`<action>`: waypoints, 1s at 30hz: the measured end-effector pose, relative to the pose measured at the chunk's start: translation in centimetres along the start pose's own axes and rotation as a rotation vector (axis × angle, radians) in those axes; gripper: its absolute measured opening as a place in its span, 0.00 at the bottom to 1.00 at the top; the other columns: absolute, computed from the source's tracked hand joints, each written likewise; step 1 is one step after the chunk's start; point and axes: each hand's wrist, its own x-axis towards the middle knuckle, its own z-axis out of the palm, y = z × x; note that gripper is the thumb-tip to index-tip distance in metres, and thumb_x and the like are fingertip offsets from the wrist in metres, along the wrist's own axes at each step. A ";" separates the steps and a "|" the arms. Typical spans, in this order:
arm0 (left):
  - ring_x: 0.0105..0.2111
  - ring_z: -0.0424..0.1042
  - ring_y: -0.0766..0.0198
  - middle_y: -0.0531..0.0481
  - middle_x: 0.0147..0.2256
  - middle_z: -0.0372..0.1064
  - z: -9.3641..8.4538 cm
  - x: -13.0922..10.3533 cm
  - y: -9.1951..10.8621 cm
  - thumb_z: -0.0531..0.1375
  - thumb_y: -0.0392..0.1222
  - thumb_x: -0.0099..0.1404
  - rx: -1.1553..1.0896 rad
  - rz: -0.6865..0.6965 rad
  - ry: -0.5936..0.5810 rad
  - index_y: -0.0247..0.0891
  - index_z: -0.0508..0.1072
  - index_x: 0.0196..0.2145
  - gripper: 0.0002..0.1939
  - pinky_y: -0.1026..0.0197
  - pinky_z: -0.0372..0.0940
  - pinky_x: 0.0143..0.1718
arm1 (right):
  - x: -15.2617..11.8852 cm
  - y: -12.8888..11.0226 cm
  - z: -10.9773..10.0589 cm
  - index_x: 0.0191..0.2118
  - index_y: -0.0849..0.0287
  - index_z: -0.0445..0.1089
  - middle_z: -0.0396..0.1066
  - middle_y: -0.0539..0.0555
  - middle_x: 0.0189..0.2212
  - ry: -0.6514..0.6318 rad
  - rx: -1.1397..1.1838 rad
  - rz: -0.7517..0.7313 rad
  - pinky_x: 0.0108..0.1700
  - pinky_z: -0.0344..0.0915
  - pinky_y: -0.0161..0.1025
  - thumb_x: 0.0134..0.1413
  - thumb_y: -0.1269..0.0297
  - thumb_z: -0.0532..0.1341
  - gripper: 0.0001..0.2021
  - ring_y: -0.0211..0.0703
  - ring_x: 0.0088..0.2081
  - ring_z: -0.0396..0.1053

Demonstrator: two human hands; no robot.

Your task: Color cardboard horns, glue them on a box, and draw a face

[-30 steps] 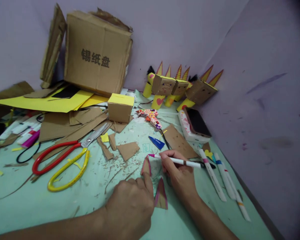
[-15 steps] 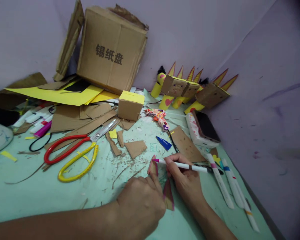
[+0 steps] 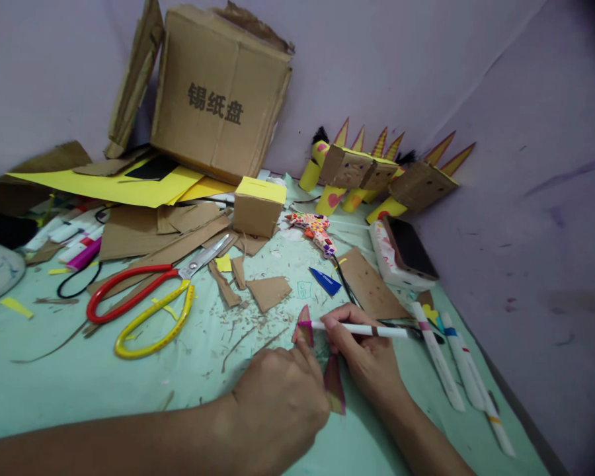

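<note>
My right hand (image 3: pixel 364 354) pinches a white felt-tip marker (image 3: pixel 354 328) with a magenta tip. That tip touches a small cardboard triangle (image 3: pixel 304 324) edged in pink, which lies flat on the table. My left hand (image 3: pixel 282 403) is curled, its extended finger pressing the lower part of this triangle down and hiding some of it. Between my two hands rests a second pink-edged cardboard triangle (image 3: pixel 334 387).
Scissors (image 3: pixel 178 284) with red and yellow handles lie left, amid cardboard scraps. Behind are a small box (image 3: pixel 259 208), a patterned glue gun (image 3: pixel 315 229) and cardboard-and-yellow figures (image 3: pixel 347 168). Several markers (image 3: pixel 439 357) and a phone (image 3: pixel 410 248) are at right. A large carton (image 3: pixel 221 92) leans on the wall.
The marker tip has moved slightly down and left across the triangle, leaving a pink line there. My left hand stays in place, pressing the piece.
</note>
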 end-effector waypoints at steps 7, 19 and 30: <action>0.15 0.67 0.61 0.35 0.23 0.74 0.2 -0.2 0.0 0.57 0.31 0.48 0.006 0.006 0.085 0.17 0.75 0.41 0.22 0.63 0.59 0.12 | 0.2 0.2 0.1 0.27 0.58 0.68 0.61 0.45 0.18 0.027 -0.014 -0.020 0.25 0.54 0.34 0.55 0.57 0.57 0.11 0.36 0.22 0.58; 0.15 0.67 0.61 0.37 0.21 0.73 -0.4 0.1 -0.3 0.56 0.30 0.50 -0.002 0.027 0.026 0.17 0.75 0.42 0.22 0.63 0.60 0.12 | 0.3 0.0 -0.1 0.26 0.59 0.68 0.62 0.46 0.18 0.017 -0.018 -0.011 0.25 0.55 0.34 0.54 0.56 0.58 0.12 0.37 0.22 0.59; 0.15 0.68 0.60 0.41 0.20 0.72 -1.3 0.4 -0.5 0.55 0.29 0.51 -0.082 0.061 -0.131 0.18 0.74 0.44 0.22 0.63 0.60 0.13 | 0.6 0.4 0.2 0.30 0.58 0.68 0.63 0.46 0.20 0.111 0.041 0.059 0.24 0.54 0.34 0.54 0.52 0.59 0.13 0.37 0.22 0.58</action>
